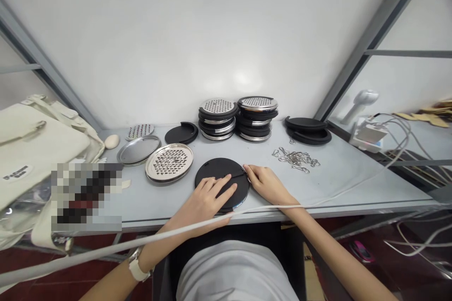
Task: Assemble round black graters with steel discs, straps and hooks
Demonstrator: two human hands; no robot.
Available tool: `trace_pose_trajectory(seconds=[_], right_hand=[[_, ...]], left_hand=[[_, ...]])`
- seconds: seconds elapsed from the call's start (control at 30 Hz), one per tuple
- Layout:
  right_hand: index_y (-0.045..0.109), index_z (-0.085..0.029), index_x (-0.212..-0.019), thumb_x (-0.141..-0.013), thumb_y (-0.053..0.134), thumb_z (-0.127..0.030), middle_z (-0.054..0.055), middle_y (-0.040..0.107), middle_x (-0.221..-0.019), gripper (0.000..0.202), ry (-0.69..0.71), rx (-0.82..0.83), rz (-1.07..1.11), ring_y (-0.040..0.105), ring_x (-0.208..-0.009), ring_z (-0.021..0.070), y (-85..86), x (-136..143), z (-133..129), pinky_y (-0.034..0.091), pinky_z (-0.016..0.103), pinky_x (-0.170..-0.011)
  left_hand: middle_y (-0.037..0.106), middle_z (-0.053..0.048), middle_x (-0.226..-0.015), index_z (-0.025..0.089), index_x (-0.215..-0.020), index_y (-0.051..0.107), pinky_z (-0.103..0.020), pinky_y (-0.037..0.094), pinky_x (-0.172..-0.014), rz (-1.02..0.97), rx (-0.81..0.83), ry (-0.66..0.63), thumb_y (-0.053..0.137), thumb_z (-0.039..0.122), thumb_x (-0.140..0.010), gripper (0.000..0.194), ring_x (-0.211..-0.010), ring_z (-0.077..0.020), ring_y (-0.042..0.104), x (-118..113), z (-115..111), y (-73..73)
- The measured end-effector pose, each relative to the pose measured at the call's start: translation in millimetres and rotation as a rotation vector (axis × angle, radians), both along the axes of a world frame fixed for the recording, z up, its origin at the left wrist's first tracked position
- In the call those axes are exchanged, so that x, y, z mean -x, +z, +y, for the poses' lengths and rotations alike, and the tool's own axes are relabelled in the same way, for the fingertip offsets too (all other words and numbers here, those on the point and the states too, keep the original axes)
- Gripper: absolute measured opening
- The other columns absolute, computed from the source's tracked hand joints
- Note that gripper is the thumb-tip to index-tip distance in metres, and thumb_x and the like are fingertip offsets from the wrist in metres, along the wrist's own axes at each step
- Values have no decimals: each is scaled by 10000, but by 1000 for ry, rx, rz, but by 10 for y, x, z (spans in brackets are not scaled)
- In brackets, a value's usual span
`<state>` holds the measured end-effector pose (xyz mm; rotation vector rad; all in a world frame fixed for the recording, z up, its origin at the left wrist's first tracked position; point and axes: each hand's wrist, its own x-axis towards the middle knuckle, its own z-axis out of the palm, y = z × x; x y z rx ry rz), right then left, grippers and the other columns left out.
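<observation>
The left hand [210, 195] is not closed; it lies with spread fingers upon a round black holder [215, 167], near the middle of the front edge of the grey tabletop [339, 169]. The right hand [264, 182] pinches what seems a small metal clip [244, 169] at the right rim of this holder. To the right, a loose heap of metal clips [295, 157] lies. To the left, a round grater plate [169, 162] rests against a plain metal disc [139, 149]. Along the back edge stand two stacks of graters [218, 120], and toward the right back corner, more black holders [307, 130]. A white cable [116, 248] crosses before both forearms.
</observation>
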<state>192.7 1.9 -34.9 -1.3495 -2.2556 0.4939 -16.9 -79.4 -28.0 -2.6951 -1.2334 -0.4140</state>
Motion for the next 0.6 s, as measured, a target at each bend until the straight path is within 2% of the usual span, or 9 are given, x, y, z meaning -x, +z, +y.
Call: trace_pose_trajectory(seconds=[0.2, 0.6], right_hand=[[554, -196, -687, -967, 265, -360, 42, 650, -651, 435, 1, 0, 4, 567, -575, 157, 2, -5, 1, 332, 236, -587], [614, -193, -781, -968, 281, -343, 59, 695, -766, 410, 6, 22, 7, 624, -673, 173, 10, -5, 3, 363, 237, -624]], left_hand=[[339, -116, -1434, 182, -1379, 370, -458, 342, -977, 4, 6, 0, 518, 400, -850, 592, -1157, -295, 414, -7, 0, 4], [361, -122, -1421, 185, -1380, 367, -459, 354, -964, -2, -22, -12, 514, 404, -854, 588, -1157, -295, 428, 0, -2, 1]])
